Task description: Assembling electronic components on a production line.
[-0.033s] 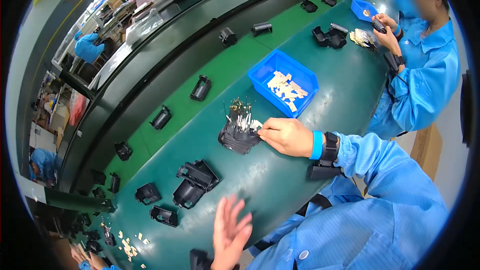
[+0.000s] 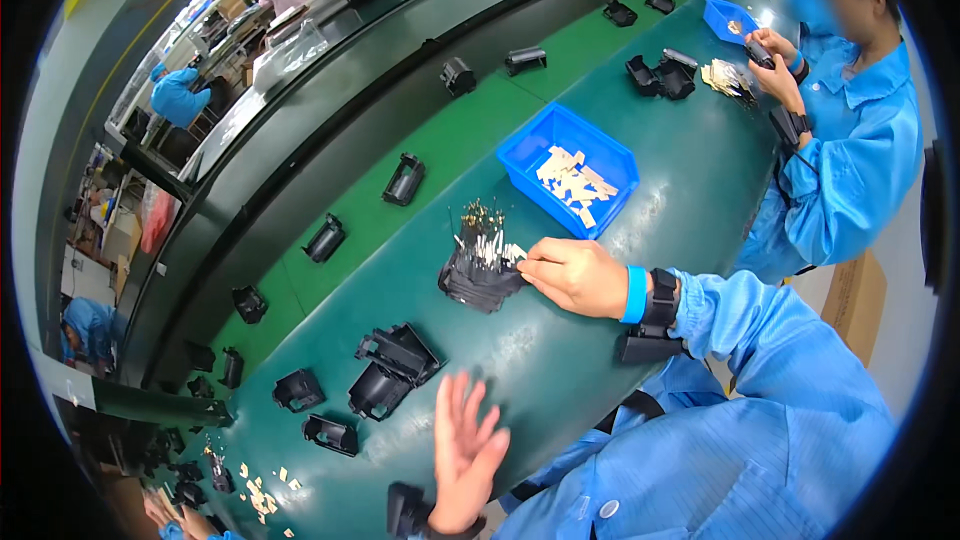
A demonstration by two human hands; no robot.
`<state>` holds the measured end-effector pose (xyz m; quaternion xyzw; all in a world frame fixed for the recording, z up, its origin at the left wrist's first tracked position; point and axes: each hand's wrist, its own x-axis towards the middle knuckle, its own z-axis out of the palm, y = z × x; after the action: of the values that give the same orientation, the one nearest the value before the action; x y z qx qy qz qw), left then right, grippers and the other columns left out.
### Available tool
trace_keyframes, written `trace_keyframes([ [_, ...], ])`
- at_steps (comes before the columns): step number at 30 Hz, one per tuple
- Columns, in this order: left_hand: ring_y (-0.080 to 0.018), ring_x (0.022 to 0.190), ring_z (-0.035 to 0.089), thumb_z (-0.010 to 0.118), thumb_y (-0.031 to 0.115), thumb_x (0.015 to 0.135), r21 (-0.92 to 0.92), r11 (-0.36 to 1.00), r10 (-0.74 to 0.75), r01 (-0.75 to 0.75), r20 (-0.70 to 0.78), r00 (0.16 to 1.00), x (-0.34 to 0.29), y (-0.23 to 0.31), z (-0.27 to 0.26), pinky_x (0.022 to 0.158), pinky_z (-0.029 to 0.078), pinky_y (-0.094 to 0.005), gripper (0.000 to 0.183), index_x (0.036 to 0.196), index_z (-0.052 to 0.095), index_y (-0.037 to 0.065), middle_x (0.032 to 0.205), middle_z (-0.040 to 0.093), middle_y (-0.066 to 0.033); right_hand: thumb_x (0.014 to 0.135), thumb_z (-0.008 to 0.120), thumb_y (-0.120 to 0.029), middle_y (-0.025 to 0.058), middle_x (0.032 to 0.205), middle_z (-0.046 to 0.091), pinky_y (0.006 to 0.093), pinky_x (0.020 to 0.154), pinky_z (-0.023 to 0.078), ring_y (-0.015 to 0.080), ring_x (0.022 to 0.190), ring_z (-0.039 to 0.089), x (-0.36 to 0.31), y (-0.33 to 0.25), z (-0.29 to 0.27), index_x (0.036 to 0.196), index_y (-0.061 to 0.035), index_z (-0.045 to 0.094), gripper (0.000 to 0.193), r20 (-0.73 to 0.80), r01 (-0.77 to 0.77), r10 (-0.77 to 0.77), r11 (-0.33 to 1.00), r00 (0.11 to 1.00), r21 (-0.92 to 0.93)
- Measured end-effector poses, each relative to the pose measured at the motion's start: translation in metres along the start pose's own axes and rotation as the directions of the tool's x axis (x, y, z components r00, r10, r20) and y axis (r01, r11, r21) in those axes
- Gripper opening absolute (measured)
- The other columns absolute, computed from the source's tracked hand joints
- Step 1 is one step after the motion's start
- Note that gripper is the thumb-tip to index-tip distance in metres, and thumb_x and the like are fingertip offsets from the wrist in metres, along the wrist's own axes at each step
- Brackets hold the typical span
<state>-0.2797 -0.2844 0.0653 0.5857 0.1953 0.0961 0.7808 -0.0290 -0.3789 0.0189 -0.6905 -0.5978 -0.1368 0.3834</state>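
At the right edge of a bundle of black wires (image 2: pixel 478 275) with white ends and bare tips, my right hand (image 2: pixel 575 280) is closed in a pinch. What lies between its fingertips is too small to make out. My left hand (image 2: pixel 465 445) is held open above the near table edge, fingers spread and nothing in it. Left of it are black plastic housings (image 2: pixel 392 370), some stacked together. A blue bin (image 2: pixel 620 152) holding small cream-coloured pieces (image 2: pixel 575 185) stands beyond my right hand.
Black housings (image 2: pixel 405 180) are spaced along the lighter green strip (image 2: pixel 360 190) behind the dark green table (image 2: pixel 560 340). To the right, a co-worker (image 2: pixel 850 140) in blue holds a black part. More cream pieces (image 2: pixel 262 498) lie at lower left beside another person's hands (image 2: pixel 165 510).
My left hand has shifted slightly away from me and to the right, its fingers still spread. My right hand stays at the wire bundle.
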Motion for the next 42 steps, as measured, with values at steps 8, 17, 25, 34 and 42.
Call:
trace_keyframes([
  [8, -0.0256, 0.139, 0.005, 0.046, -0.008, 0.078, -0.022, 0.991, 0.123, -0.132, -0.233, 0.965, 0.091, -0.020, 0.031, 0.108, 0.016, -0.0415, 0.082, 0.144, 0.002, 0.010, 0.150, -0.002, -0.0128, 0.071, 0.066, 0.001, 0.0104, 0.082, 0.058, 0.0312, 0.055, 0.050, 0.0231, 0.065, 0.059, 0.008, -0.003, -0.009, 0.091, 0.0015, 0.062, 0.020, -0.114, 0.009, 0.001, 0.996, 0.993, 0.090],
  [17, -0.0248, 0.138, 0.007, 0.046, -0.006, 0.082, -0.033, 0.986, 0.157, -0.165, -0.167, 0.973, 0.120, -0.021, 0.038, 0.108, 0.018, -0.0406, 0.075, 0.144, 0.005, 0.008, 0.150, 0.004, -0.0105, 0.068, 0.067, 0.002, 0.0124, 0.086, 0.060, 0.0309, 0.055, 0.051, 0.0232, 0.066, 0.061, 0.008, -0.003, -0.011, 0.093, 0.0025, 0.061, 0.026, -0.194, 0.130, -0.096, 0.976, 0.976, 0.173],
  [25, -0.0180, 0.086, 0.054, 0.056, 0.014, 0.087, -0.333, 0.941, 0.008, -0.056, -0.144, 0.989, 0.084, -0.015, 0.033, 0.071, 0.044, -0.0283, 0.034, 0.118, 0.052, 0.002, 0.096, 0.057, -0.0090, 0.073, 0.064, -0.007, 0.0143, 0.090, 0.060, 0.0313, 0.058, 0.051, 0.0236, 0.069, 0.061, 0.011, -0.013, -0.024, 0.099, 0.0046, 0.059, 0.028, -0.095, 0.340, -0.329, 0.926, 0.940, 0.161],
  [34, -0.0141, 0.062, 0.059, 0.052, 0.017, 0.092, -0.138, 0.977, -0.185, 0.165, -0.144, 0.972, 0.085, -0.020, 0.020, 0.058, 0.048, -0.0254, 0.026, 0.090, 0.062, -0.007, 0.073, 0.063, -0.0108, 0.068, 0.068, -0.016, 0.0134, 0.101, 0.056, 0.0382, 0.073, 0.048, 0.0270, 0.082, 0.058, 0.035, -0.002, -0.054, 0.099, -0.0043, 0.060, 0.034, -0.136, 0.105, -0.141, 0.965, 0.981, -0.240],
  [42, -0.0135, 0.066, 0.059, 0.052, 0.015, 0.092, -0.074, 0.981, -0.182, 0.177, -0.057, 0.982, 0.083, -0.017, 0.017, 0.065, 0.047, -0.0251, 0.025, 0.093, 0.063, -0.008, 0.073, 0.063, -0.0102, 0.069, 0.060, 0.003, 0.0070, 0.082, 0.056, 0.0293, 0.051, 0.048, 0.0204, 0.063, 0.057, 0.022, 0.032, -0.052, 0.103, -0.0040, 0.061, 0.035, -0.095, -0.197, 0.176, 0.930, 0.980, -0.309],
])
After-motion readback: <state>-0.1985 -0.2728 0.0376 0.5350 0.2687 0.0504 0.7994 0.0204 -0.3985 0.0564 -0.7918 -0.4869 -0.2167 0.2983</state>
